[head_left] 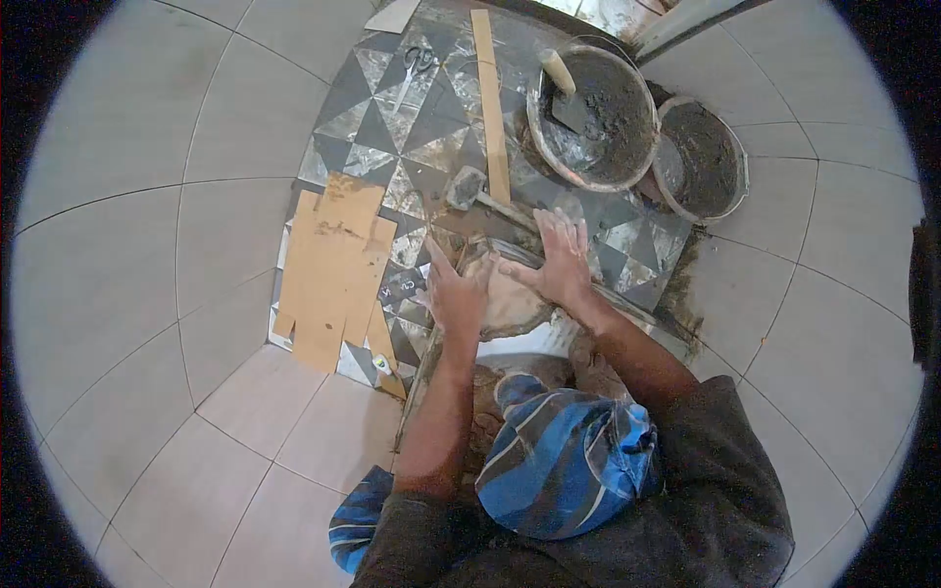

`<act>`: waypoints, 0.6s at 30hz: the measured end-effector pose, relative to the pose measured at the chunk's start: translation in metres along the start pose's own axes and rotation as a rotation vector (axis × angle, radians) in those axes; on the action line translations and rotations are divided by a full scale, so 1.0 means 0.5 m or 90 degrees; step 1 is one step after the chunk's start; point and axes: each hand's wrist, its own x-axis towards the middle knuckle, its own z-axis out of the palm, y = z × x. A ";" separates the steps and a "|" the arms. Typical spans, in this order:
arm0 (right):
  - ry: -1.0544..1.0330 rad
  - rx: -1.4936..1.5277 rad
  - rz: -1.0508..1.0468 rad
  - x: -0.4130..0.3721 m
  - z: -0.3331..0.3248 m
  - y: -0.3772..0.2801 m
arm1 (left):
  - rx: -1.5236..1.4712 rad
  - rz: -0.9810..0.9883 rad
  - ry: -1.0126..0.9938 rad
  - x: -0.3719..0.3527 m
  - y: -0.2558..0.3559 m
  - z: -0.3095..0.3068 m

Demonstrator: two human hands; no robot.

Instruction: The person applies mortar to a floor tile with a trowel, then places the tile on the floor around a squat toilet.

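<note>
Both hands are dusted with pale powder and held low over a tan, rough-edged patch [515, 299] in front of my knees. My left hand [459, 294] lies along the patch's left side, fingers pointing forward and thumb toward the middle. On the right, my right hand [561, 257] has its fingers spread, its thumb reaching toward the left hand. Neither hand holds anything that shows. A smooth white surface [534, 343] shows between the patch and my legs. Just beyond my hands lies a dirty mallet [468, 187], its handle running close to the right fingertips.
A bucket [647, 147] of dark mortar holds a trowel [559, 73]; a second bucket [742, 181] stands at its right. Cardboard pieces [333, 265] lie on the left, scissors [414, 69] farther back. A long cardboard strip [489, 98] crosses the patterned tiles. Tiled walls [853, 216] close both sides.
</note>
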 end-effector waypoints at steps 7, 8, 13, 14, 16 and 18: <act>0.016 -0.025 -0.012 0.008 0.004 -0.007 | -0.045 0.046 0.047 0.011 -0.022 0.021; 0.026 -0.022 -0.017 -0.002 0.006 0.000 | 0.026 0.051 0.061 -0.001 -0.021 0.026; 0.048 -0.028 0.002 -0.007 -0.005 -0.010 | -0.010 0.038 0.074 -0.002 -0.010 0.020; 0.036 -0.022 0.017 -0.010 -0.009 -0.012 | -0.070 0.049 0.082 -0.004 -0.022 0.025; 0.044 -0.012 0.007 -0.013 0.005 0.017 | -0.168 0.029 0.062 0.007 -0.043 0.014; 0.053 0.009 0.000 -0.023 0.011 0.036 | -0.298 0.013 0.012 0.037 -0.114 -0.010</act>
